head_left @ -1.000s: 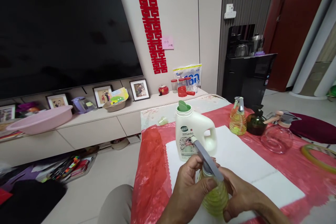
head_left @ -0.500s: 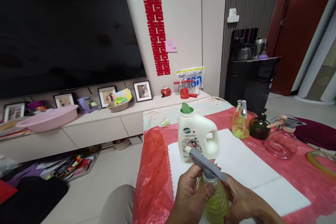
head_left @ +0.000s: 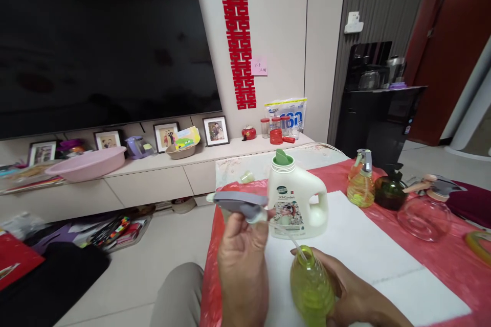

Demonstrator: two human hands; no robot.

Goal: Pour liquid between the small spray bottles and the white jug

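Note:
My left hand (head_left: 242, 255) is closed on a grey spray head (head_left: 240, 204), lifted off and to the left of its bottle, with the thin dip tube (head_left: 289, 237) still trailing into the neck. My right hand (head_left: 351, 296) is wrapped round the ribbed yellow-green bottle (head_left: 310, 286), which stands on a white cloth (head_left: 364, 245). Just behind stands a white detergent jug (head_left: 295, 202) with a green cap.
A red cover (head_left: 433, 260) lies over the table. At the right stand a yellow spray bottle (head_left: 361, 184), a dark green bottle (head_left: 390, 190) and a clear round bottle (head_left: 424, 217). Behind are a low cabinet (head_left: 153, 176) with a pink basin (head_left: 86, 162) and a large dark screen (head_left: 99, 41).
My left hand has pulled the grey spray head up and left off the bottle, drawing the tube out. My right hand stays on the bottle. The view shifted slightly left.

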